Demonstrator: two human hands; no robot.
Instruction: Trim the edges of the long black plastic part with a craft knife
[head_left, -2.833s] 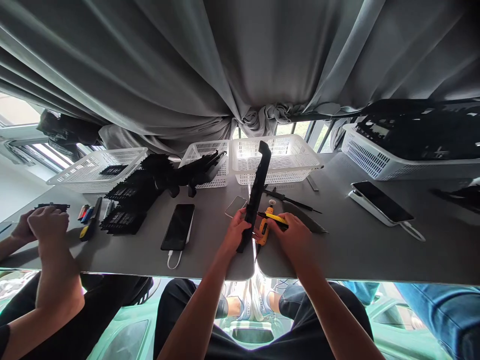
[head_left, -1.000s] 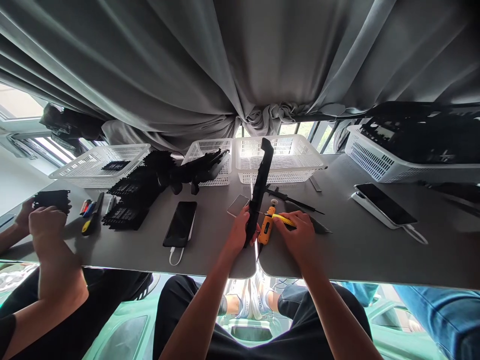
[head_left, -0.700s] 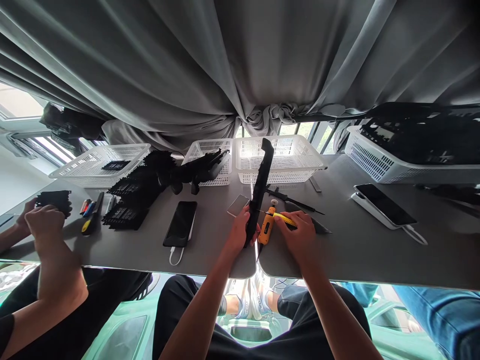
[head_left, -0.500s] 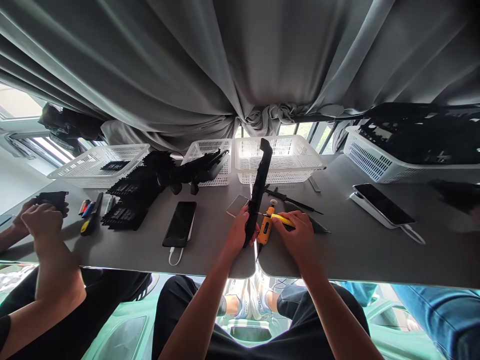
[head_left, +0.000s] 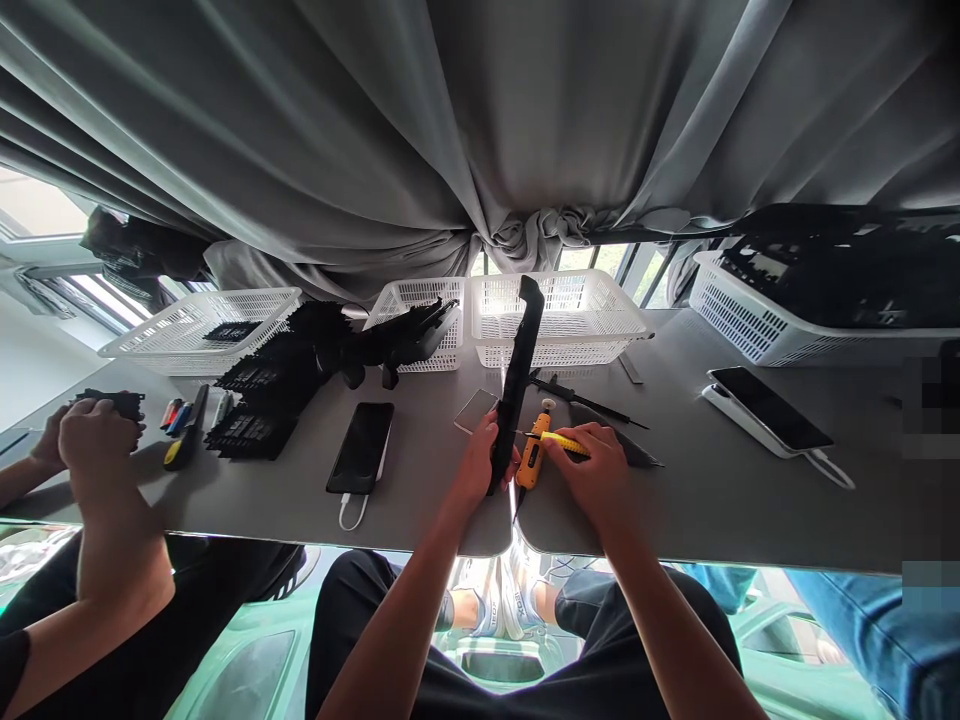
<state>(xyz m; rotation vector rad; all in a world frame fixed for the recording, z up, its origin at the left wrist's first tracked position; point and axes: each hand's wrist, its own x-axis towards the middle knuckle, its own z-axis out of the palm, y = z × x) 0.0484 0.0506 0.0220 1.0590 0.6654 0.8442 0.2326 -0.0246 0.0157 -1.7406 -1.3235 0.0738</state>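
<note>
My left hand is closed around the lower end of a long black plastic part, which tilts slightly right and has a bent top end. My right hand grips a slim tool with a yellow handle; its thin metal tip points left at the lower part of the black piece. Whether the tip touches it I cannot tell. Between my hands lies an orange-yellow handheld rotary tool with a pale disc at its head. Black calipers rest behind my right hand.
White baskets line the back of the grey table. Phones lie left and right. Black ribbed parts are piled at left, near markers and a cutter. A co-worker's hands hold a black part at far left.
The yellow-handled tool's tip has shifted slightly beside the black part. The co-worker's hands at left have moved a little to the right with their part. My left hand stays nearly still.
</note>
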